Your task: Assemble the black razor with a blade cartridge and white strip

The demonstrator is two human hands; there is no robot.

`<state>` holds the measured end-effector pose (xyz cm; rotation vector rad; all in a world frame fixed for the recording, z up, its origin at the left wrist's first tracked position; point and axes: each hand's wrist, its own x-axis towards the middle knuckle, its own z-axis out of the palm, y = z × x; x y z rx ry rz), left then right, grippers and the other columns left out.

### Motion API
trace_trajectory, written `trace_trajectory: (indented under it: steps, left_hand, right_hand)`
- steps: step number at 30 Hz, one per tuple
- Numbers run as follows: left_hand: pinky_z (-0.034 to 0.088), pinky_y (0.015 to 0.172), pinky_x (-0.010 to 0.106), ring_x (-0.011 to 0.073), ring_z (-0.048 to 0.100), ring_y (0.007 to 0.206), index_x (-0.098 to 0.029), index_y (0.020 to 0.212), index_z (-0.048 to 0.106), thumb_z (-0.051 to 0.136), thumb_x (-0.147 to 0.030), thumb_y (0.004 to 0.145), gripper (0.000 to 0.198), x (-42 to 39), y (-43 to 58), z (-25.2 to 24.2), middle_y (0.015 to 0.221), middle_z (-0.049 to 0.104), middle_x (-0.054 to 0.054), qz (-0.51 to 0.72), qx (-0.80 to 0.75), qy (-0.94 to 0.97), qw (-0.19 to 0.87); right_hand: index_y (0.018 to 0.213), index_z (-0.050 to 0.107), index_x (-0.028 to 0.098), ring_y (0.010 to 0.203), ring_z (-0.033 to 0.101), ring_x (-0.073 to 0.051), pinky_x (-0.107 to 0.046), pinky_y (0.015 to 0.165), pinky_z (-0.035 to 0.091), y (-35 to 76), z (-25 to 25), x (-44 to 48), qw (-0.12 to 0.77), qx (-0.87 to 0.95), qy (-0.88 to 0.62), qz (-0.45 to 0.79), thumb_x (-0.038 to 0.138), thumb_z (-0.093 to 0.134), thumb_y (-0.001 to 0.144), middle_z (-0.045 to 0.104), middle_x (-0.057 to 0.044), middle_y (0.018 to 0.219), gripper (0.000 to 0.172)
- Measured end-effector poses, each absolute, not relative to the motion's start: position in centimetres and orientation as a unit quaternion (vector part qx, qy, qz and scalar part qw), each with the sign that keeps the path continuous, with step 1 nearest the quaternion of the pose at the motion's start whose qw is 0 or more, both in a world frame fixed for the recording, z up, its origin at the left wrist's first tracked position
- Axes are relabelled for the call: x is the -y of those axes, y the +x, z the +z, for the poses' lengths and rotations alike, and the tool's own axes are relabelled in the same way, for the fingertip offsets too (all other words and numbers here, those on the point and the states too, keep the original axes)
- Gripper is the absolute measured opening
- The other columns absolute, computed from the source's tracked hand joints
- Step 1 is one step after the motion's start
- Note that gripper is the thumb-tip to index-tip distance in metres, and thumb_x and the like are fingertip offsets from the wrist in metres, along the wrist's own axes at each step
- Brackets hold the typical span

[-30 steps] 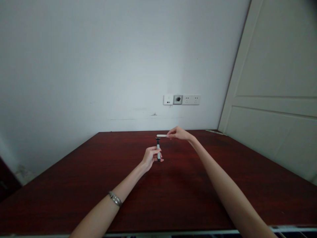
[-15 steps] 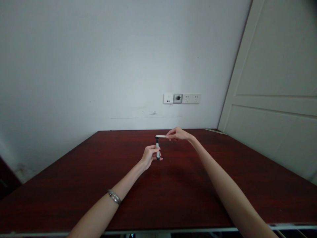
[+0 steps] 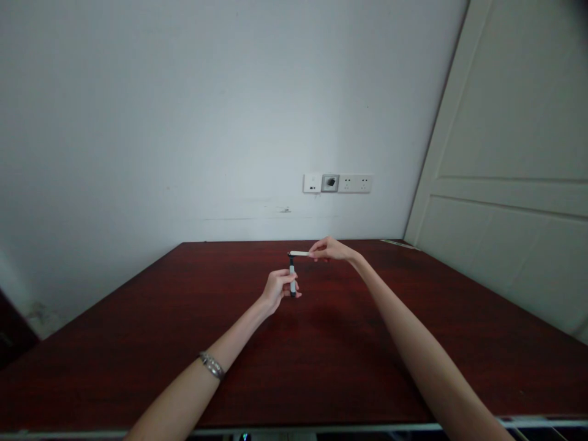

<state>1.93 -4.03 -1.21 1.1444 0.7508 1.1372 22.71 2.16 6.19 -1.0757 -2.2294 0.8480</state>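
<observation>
My left hand (image 3: 277,286) is closed around a slim white-and-black stick (image 3: 293,280), held nearly upright above the table. Its lower end is black, and a dark joint-like part tops it. From there a narrow white bar (image 3: 299,253) juts out to the right, roughly at a right angle to the stick. My right hand (image 3: 327,248) pinches the bar's right end between thumb and fingers. The bar meets the dark top, though I cannot make out exactly how they join. A silver bracelet (image 3: 212,365) circles my left forearm.
Beneath both hands lies a dark red-brown wooden table (image 3: 138,343). Its far edge meets a pale wall (image 3: 184,122) carrying a row of sockets (image 3: 355,183). A white panelled door (image 3: 509,141) stands along the right side. Something thin and flat (image 3: 399,244) lies at the far right edge.
Hardly anything differs. Both hands keep their grips on the stick and the bar, and the view has shifted only very slightly.
</observation>
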Motion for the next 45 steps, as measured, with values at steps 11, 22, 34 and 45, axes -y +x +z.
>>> trace_trajectory:
  steps: [11, 22, 34, 45]
  left_hand:
    - [0.052, 0.055, 0.035, 0.0122, 0.054, 0.045, -0.008, 0.073, 0.055, 0.059, -0.019, 0.069, 0.012, 3.7, 1.8, -1.4, 0.053, 0.057, 0.003, 0.497, -0.333, 0.497, 0.628]
    - [0.052, 0.054, 0.035, 0.0116, 0.053, 0.045, -0.008, 0.073, 0.056, 0.061, -0.020, 0.068, 0.013, 3.5, 1.6, -1.6, 0.053, 0.057, 0.003, 0.496, -0.333, 0.499, 0.627]
    - [0.052, 0.054, 0.035, 0.0115, 0.053, 0.044, -0.009, 0.071, 0.056, 0.061, -0.021, 0.068, 0.013, 3.5, 1.6, -1.6, 0.054, 0.057, 0.003, 0.503, -0.327, 0.494, 0.630]
    - [0.052, 0.054, 0.034, 0.0112, 0.053, 0.044, -0.009, 0.071, 0.056, 0.062, -0.021, 0.068, 0.014, 3.4, 1.6, -1.6, 0.054, 0.057, 0.003, 0.497, -0.329, 0.501, 0.627]
  right_hand:
    - [0.082, 0.069, 0.011, 0.044, 0.042, -0.006, -0.020, 0.042, 0.031, 22.4, 5.9, -2.4, 0.286, 0.808, -0.421, 0.296, 0.047, 0.062, 0.066, 0.063, -0.004, 0.061, 0.040]
    - [0.081, 0.070, 0.011, 0.044, 0.042, -0.007, -0.020, 0.042, 0.030, 22.1, 5.7, -2.5, 0.324, 0.802, -0.415, 0.281, 0.048, 0.061, 0.066, 0.063, -0.003, 0.060, 0.040]
    - [0.085, 0.069, 0.011, 0.048, 0.045, -0.008, -0.020, 0.044, 0.032, 21.5, 6.0, -1.9, 0.334, 0.802, -0.396, 0.297, 0.046, 0.062, 0.066, 0.064, -0.004, 0.063, 0.040]
    - [0.083, 0.070, 0.010, 0.050, 0.047, -0.009, -0.021, 0.048, 0.035, 21.2, 5.3, -2.3, 0.342, 0.806, -0.400, 0.271, 0.047, 0.060, 0.067, 0.065, -0.005, 0.064, 0.041]
